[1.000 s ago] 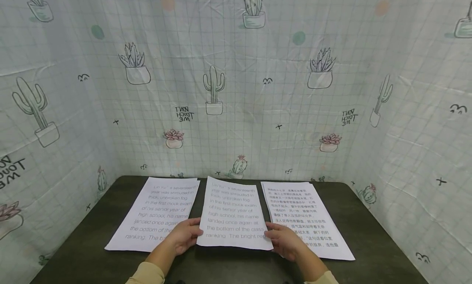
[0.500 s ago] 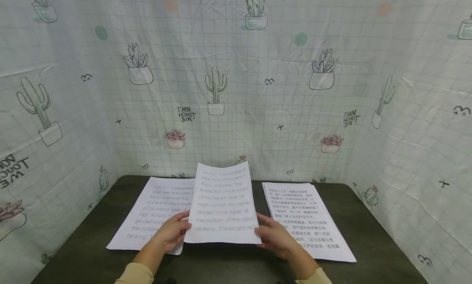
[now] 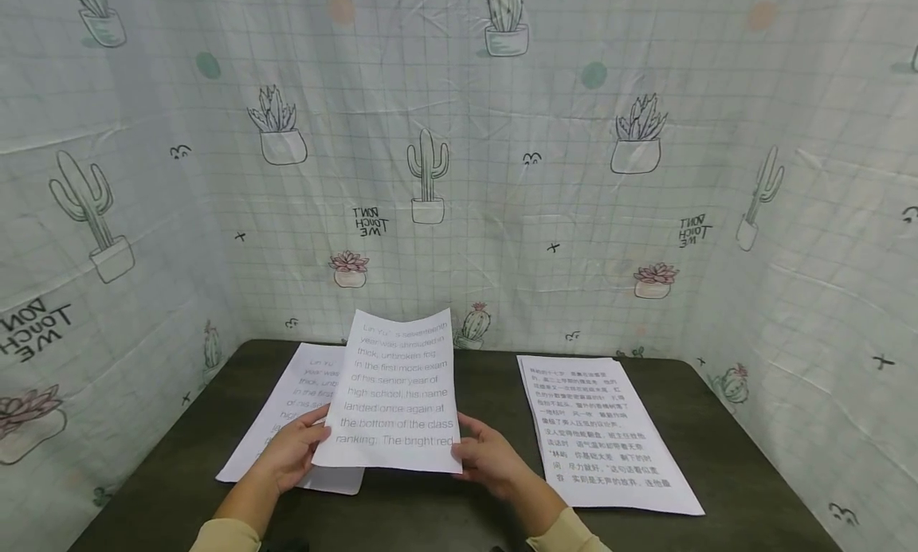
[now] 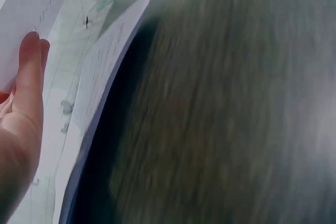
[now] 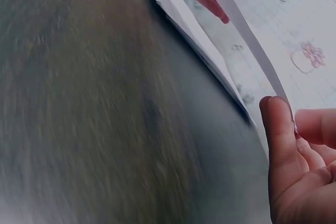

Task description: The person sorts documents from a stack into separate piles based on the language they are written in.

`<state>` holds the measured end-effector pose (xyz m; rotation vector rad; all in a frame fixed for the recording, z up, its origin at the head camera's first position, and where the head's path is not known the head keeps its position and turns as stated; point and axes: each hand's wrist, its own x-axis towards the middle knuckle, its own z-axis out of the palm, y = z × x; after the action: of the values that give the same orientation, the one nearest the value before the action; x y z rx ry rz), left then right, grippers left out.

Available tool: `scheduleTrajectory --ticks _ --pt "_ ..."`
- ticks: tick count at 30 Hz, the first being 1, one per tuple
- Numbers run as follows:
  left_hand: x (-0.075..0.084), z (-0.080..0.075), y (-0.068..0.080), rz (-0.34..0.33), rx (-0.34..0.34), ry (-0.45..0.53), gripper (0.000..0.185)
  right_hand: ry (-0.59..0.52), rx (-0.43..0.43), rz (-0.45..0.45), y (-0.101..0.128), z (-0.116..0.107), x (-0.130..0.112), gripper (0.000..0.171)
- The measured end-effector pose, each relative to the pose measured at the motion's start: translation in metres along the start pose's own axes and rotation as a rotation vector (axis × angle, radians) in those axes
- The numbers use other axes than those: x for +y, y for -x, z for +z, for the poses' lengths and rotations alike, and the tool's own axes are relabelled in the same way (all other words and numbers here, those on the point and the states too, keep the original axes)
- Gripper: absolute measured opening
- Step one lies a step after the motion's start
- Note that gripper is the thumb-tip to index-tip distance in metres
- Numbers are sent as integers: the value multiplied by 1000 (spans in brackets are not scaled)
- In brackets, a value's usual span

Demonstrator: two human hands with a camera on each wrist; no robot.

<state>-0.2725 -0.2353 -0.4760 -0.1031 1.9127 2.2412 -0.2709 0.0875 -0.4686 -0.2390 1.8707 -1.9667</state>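
Note:
A white sheet of paper [image 3: 398, 389] with large English print is raised over the dark table, tilted toward me, its top edge bowed. At its lower left edge my left hand [image 3: 290, 448] pinches it between thumb and fingers. My right hand [image 3: 493, 460] grips the lower right edge; in the right wrist view the thumb and fingers of that hand [image 5: 296, 166] close on the sheet's thin edge [image 5: 252, 43]. Behind the raised sheet lies a paper pile [image 3: 261, 428] with the same English print, partly hidden by the sheet and my left hand.
On the right of the dark table [image 3: 430, 520] lies another paper pile [image 3: 610, 436] printed in Chinese, its sheets slightly offset. A pale curtain [image 3: 488, 193] with cactus drawings surrounds the table at the back and both sides.
Both hands have lifted the sheet from the middle and carried it left, so it now overlaps the left pile in the head view. The right pile shows fully.

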Motion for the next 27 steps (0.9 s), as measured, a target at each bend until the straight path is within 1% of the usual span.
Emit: scheduleTrajectory --ticks 6,14,19,24,27 --pt "2 -19 7 -13 58 -32 56 -11 0 -2 -9 23 4 65" --pt "1 -44 14 -48 147 -91 55 -8 91 18 -26 57 9 64" --pt "1 -59 17 -55 203 -162 54 1 105 28 -35 74 14 65" --pt "4 -70 19 -51 234 -201 54 9 124 24 -42 88 15 66" --pt "7 -74 19 -60 251 -214 54 3 133 30 -45 95 16 66"
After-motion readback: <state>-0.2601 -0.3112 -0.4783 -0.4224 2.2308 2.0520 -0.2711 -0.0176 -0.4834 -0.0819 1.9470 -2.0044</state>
